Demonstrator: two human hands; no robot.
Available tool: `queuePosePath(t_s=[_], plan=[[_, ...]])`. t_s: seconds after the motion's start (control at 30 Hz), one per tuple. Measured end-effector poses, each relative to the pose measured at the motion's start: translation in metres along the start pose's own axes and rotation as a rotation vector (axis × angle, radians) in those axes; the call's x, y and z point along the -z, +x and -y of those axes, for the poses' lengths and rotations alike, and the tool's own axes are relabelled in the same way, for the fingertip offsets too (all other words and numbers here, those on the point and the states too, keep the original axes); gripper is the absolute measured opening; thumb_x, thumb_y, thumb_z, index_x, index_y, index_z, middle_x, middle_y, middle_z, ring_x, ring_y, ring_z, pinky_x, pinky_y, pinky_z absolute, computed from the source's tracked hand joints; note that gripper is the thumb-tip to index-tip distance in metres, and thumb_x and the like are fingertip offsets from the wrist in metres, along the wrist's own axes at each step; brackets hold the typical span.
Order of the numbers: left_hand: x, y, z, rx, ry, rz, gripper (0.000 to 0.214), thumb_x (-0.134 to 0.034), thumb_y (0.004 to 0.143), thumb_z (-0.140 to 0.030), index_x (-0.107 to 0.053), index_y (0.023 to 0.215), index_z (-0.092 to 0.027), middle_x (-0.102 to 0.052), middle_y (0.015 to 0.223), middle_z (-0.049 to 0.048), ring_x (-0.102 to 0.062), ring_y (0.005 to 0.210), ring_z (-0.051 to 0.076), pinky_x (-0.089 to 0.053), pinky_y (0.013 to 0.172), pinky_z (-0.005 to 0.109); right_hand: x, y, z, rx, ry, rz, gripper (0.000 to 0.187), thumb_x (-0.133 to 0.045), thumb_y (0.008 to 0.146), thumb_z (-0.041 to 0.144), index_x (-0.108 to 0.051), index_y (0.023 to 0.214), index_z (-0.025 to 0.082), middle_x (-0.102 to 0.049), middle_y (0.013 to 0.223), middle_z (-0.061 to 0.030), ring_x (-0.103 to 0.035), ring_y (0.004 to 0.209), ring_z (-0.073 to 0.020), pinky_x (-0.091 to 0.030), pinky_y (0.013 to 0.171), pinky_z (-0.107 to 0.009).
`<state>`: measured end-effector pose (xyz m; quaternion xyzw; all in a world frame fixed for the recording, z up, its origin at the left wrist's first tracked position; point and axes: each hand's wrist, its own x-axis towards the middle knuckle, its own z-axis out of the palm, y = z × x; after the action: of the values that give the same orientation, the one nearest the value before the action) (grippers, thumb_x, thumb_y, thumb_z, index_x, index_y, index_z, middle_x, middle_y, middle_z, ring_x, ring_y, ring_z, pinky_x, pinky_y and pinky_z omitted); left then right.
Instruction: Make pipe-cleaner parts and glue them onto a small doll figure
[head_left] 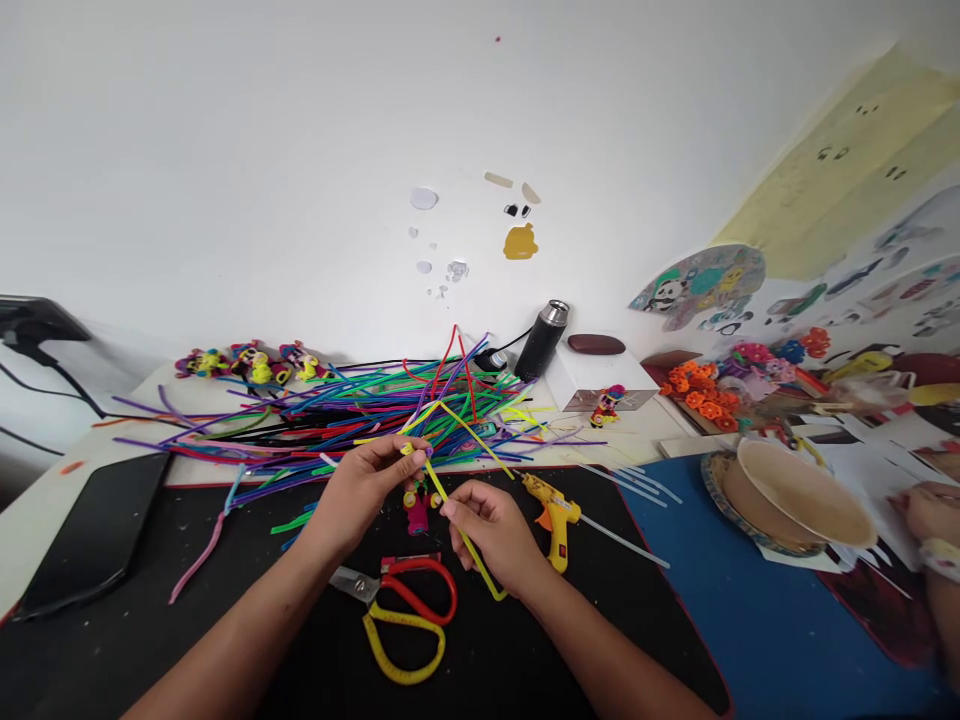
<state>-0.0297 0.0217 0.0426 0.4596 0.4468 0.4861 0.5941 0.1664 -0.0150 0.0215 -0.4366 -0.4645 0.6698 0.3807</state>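
My left hand pinches a small yellow and purple piece between thumb and fingertips, at the upper end of a yellow pipe cleaner. My right hand closes on the same pipe cleaner lower down; its bottom end is bent. A small pipe-cleaner figure with a magenta body lies on the black mat behind and between my hands. Below them, scissors with one red and one yellow handle lie with blades to the left. Right of my right hand rests a yellow glue gun with a clear stick in it.
Loose coloured pipe cleaners spread along the back. Finished figures sit at the back left, near a black phone. A black thermos stands beside a white box. To the right are a bowl and another person's hand.
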Motion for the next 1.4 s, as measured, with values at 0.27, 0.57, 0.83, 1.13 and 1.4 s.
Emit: queuePosePath(t_s=[0.27,0.57,0.83,1.13,1.4], plan=[[-0.001,0.0,0.002,0.011,-0.01,-0.046,0.027,-0.087,0.077,-0.044,-0.082,0.087,-0.019,-0.069,0.075,0.0021,-0.055,0.057,0.013,-0.048,0.055,0.027,-0.002,-0.001,0.001,0.0,0.012,0.009,0.039,-0.077,0.082,0.055,-0.06,0.079,0.02,-0.061,0.053,0.0055,-0.047,0.036,-0.0083,-0.033,0.039,-0.021],[-0.004,-0.003,-0.003,0.06,-0.089,-0.055,0.034,-0.094,0.068,-0.042,-0.084,0.09,-0.018,-0.071,0.076,0.0023,-0.06,0.063,0.012,-0.049,0.06,0.024,0.0,0.004,-0.006,-0.009,-0.033,0.06,0.042,-0.076,0.082,0.057,-0.06,0.081,0.019,-0.062,0.055,0.0048,-0.048,0.037,-0.0085,-0.037,0.041,-0.022],[-0.004,-0.007,-0.016,0.164,-0.048,0.058,0.037,-0.095,0.065,-0.044,-0.084,0.089,-0.017,-0.074,0.076,0.0042,-0.065,0.064,0.016,-0.052,0.065,0.028,0.009,0.001,-0.004,-0.019,-0.118,0.078,0.036,-0.074,0.085,0.053,-0.062,0.083,0.019,-0.062,0.06,0.0045,-0.048,0.04,-0.0082,-0.036,0.041,-0.021],[0.004,-0.01,-0.03,0.149,0.238,0.337,0.025,-0.083,0.08,-0.042,-0.08,0.089,-0.019,-0.073,0.077,0.0027,-0.061,0.067,0.015,-0.048,0.068,0.027,0.021,0.001,-0.005,-0.044,-0.313,0.117,0.027,-0.069,0.092,0.045,-0.063,0.087,0.019,-0.061,0.063,0.0049,-0.047,0.044,-0.0085,-0.034,0.044,-0.021],[0.0,-0.016,-0.027,0.27,0.41,0.523,0.017,-0.074,0.08,-0.03,-0.07,0.092,-0.019,-0.063,0.07,-0.0038,-0.058,0.061,0.014,-0.045,0.06,0.026,0.029,0.014,0.016,0.044,-0.63,0.111,0.017,-0.071,0.092,0.03,-0.067,0.081,0.018,-0.061,0.062,0.0039,-0.053,0.056,-0.0114,-0.035,0.054,-0.022]])
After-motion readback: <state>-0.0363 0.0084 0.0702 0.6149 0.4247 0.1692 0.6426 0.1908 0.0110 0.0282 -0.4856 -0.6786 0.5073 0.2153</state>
